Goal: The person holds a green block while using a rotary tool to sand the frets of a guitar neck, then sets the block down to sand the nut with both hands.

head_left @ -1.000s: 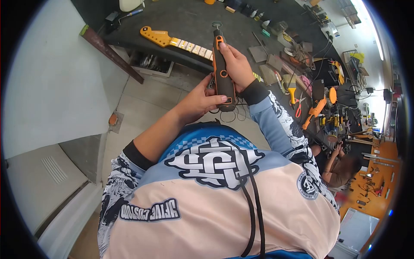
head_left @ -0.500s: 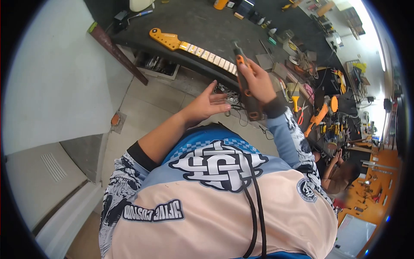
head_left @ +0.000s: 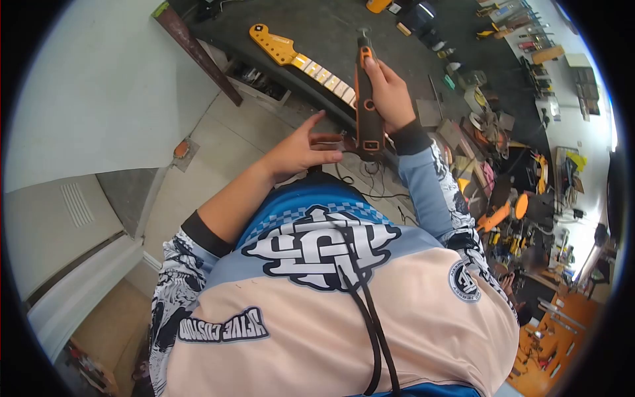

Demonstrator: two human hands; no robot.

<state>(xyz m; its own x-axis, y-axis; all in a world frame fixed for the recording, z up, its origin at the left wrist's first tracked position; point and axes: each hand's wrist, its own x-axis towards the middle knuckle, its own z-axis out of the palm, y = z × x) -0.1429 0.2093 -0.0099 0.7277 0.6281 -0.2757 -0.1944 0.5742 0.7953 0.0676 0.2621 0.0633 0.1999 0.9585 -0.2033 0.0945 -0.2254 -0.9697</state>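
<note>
Blocking part of one guitar neck (head_left: 304, 64) from view, one rotary tool (head_left: 368, 122) is grasped by the right hand (head_left: 391, 99), its casing under the thumb, other fingers mostly hidden. Below the neck, the left hand (head_left: 297, 153) is opened beside the tool; contact cannot be told. Beyond the neck, one orange container (head_left: 379, 5) is seen on the workbench (head_left: 317, 26).

Orange container (head_left: 378, 5) and small green item (head_left: 449, 82) on dark bench (head_left: 321, 33); reddish-brown post (head_left: 198, 54) at left; tools (head_left: 551, 360) on orange panel (head_left: 531, 378).
</note>
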